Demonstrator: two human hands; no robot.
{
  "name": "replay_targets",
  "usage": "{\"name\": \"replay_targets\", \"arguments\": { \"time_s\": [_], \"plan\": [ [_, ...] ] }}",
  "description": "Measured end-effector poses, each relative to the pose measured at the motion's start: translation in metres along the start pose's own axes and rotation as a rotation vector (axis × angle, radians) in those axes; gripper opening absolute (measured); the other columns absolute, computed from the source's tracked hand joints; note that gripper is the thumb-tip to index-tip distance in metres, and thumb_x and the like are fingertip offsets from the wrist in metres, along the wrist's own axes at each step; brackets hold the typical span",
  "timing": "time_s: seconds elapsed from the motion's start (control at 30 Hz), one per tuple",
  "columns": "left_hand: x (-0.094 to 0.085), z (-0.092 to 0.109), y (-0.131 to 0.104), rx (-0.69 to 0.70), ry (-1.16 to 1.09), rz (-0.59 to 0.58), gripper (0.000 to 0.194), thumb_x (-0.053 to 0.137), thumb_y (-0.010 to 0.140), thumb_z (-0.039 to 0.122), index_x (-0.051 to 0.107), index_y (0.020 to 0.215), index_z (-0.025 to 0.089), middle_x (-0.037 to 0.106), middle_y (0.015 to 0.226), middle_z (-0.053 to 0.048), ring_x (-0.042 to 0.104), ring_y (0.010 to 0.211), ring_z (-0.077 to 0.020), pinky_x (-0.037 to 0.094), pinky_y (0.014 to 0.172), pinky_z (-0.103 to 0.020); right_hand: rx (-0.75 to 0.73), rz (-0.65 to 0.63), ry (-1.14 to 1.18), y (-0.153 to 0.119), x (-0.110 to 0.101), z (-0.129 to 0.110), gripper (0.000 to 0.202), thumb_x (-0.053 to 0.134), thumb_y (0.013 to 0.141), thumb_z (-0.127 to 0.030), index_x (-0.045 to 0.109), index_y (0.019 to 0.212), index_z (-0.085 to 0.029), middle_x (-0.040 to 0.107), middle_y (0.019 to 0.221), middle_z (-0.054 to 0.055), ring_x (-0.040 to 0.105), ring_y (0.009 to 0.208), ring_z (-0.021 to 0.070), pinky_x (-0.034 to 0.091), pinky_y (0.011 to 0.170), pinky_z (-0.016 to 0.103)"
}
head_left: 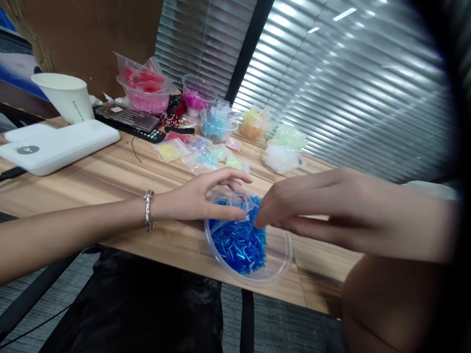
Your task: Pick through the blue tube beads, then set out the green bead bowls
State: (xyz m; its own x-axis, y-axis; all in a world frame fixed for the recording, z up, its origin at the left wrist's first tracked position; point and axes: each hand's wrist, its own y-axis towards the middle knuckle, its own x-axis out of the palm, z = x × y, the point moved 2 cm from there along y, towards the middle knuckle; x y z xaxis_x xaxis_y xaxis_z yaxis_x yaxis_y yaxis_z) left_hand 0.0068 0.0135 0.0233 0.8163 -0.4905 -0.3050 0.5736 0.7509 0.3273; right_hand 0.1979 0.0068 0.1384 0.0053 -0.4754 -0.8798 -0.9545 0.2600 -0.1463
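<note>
A round clear plastic tub (288, 257) stands near the table's front edge, holding many blue tube beads (239, 252). Over it, my left hand (206, 196) grips a small clear plastic bag (239, 200) between thumb and fingers; blue shows in and under the bag. The left index finger stretches out above it. From the other side, my right hand (312, 208) reaches in with its fingertips pinched together at the bag's right side, above the beads. What lies between those fingertips is hidden, and the hand is slightly blurred.
Behind the tub lie small bags of coloured beads (171, 149). Further back stand tubs with pink (147, 100), magenta (195, 99), light blue (218, 125) and orange (253, 125) contents. A white power bank (73, 144), paper cup (68, 98) and remote control (147, 132) occupy the left.
</note>
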Motion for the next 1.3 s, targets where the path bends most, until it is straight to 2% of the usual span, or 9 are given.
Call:
{"name": "replay_targets", "arguments": {
  "time_s": [0.13, 0.3, 0.5, 0.67, 0.77, 0.87, 1.07, 1.17, 1.3],
  "plan": [
    [0.000, -0.001, -0.001, 0.017, 0.001, -0.019, 0.057, 0.073, 0.080, 0.036, 0.049, 0.128, 0.019, 0.063, 0.116, -0.008, 0.059, 0.114, -0.0206, 0.045, 0.101, -0.036, 0.035, -0.208, 0.068, 0.003, 0.014, -0.001, 0.033, 0.054, 0.093, -0.015, 0.062, 0.124, -0.024, 0.066, 0.122, 0.003, 0.063, 0.107, 0.0144, 0.049, 0.088, 0.024],
    [-0.001, -0.003, 0.000, 0.051, 0.012, -0.021, 0.056, 0.073, 0.080, 0.035, 0.049, 0.128, 0.020, 0.065, 0.115, -0.007, 0.060, 0.114, -0.0201, 0.043, 0.103, -0.037, 0.100, -0.318, 0.057, 0.019, 0.041, 0.002, 0.042, 0.059, 0.087, -0.012, 0.060, 0.128, -0.026, 0.065, 0.125, 0.002, 0.063, 0.109, 0.0188, 0.048, 0.086, 0.027],
    [-0.003, -0.003, 0.000, 0.045, 0.061, 0.019, 0.054, 0.073, 0.080, 0.036, 0.051, 0.127, 0.022, 0.065, 0.115, -0.006, 0.059, 0.114, -0.0203, 0.042, 0.103, -0.037, 0.165, -0.216, 0.022, 0.022, 0.062, 0.008, 0.035, 0.052, 0.083, -0.007, 0.062, 0.112, -0.025, 0.066, 0.118, 0.002, 0.064, 0.096, 0.0171, 0.047, 0.077, 0.026],
    [-0.003, -0.003, 0.000, 0.047, 0.063, 0.025, 0.057, 0.076, 0.077, 0.035, 0.052, 0.127, 0.021, 0.066, 0.114, -0.006, 0.060, 0.112, -0.0203, 0.042, 0.103, -0.036, 0.132, -0.248, -0.009, 0.026, 0.071, 0.010, 0.029, 0.051, 0.078, -0.007, 0.062, 0.100, -0.022, 0.067, 0.097, 0.001, 0.062, 0.081, 0.0156, 0.044, 0.068, 0.025],
    [-0.003, -0.002, 0.000, 0.047, 0.074, 0.024, 0.058, 0.076, 0.076, 0.035, 0.052, 0.127, 0.022, 0.066, 0.114, -0.006, 0.060, 0.112, -0.0205, 0.041, 0.103, -0.037, 0.142, -0.271, -0.009, 0.029, 0.066, 0.013, 0.026, 0.050, 0.079, -0.006, 0.061, 0.096, -0.021, 0.066, 0.089, 0.000, 0.057, 0.070, 0.0118, 0.041, 0.063, 0.023],
    [-0.003, -0.003, 0.000, 0.035, 0.075, 0.024, 0.059, 0.076, 0.076, 0.036, 0.052, 0.128, 0.023, 0.065, 0.115, -0.006, 0.060, 0.112, -0.0210, 0.041, 0.103, -0.037, 0.132, -0.317, 0.024, 0.029, 0.054, 0.015, 0.016, 0.049, 0.086, -0.009, 0.061, 0.090, -0.019, 0.063, 0.081, -0.001, 0.053, 0.064, 0.0095, 0.039, 0.057, 0.020],
    [-0.003, -0.003, 0.000, 0.036, 0.057, 0.037, 0.060, 0.077, 0.075, 0.037, 0.054, 0.127, 0.020, 0.065, 0.115, -0.008, 0.061, 0.110, -0.0217, 0.043, 0.101, -0.037, 0.038, -0.343, 0.115, 0.019, 0.025, 0.019, 0.018, 0.048, 0.095, -0.016, 0.065, 0.100, -0.018, 0.067, 0.088, 0.002, 0.060, 0.072, 0.0105, 0.044, 0.063, 0.020],
    [-0.002, -0.003, 0.000, 0.051, 0.068, 0.032, 0.060, 0.078, 0.075, 0.036, 0.053, 0.128, 0.021, 0.065, 0.114, -0.007, 0.060, 0.110, -0.0211, 0.043, 0.102, -0.037, 0.040, -0.243, 0.124, 0.011, 0.012, 0.020, 0.023, 0.049, 0.098, -0.023, 0.066, 0.111, -0.019, 0.070, 0.102, 0.004, 0.065, 0.087, 0.0132, 0.048, 0.073, 0.023],
    [-0.002, -0.002, 0.000, 0.037, 0.106, 0.024, 0.064, 0.079, 0.073, 0.039, 0.052, 0.128, 0.022, 0.062, 0.119, -0.007, 0.057, 0.115, -0.0226, 0.043, 0.103, -0.038, 0.036, -0.036, 0.055, 0.004, 0.000, 0.018, 0.025, 0.053, 0.096, -0.028, 0.068, 0.115, -0.023, 0.070, 0.108, 0.004, 0.065, 0.094, 0.0158, 0.049, 0.079, 0.026]
  ]
}}
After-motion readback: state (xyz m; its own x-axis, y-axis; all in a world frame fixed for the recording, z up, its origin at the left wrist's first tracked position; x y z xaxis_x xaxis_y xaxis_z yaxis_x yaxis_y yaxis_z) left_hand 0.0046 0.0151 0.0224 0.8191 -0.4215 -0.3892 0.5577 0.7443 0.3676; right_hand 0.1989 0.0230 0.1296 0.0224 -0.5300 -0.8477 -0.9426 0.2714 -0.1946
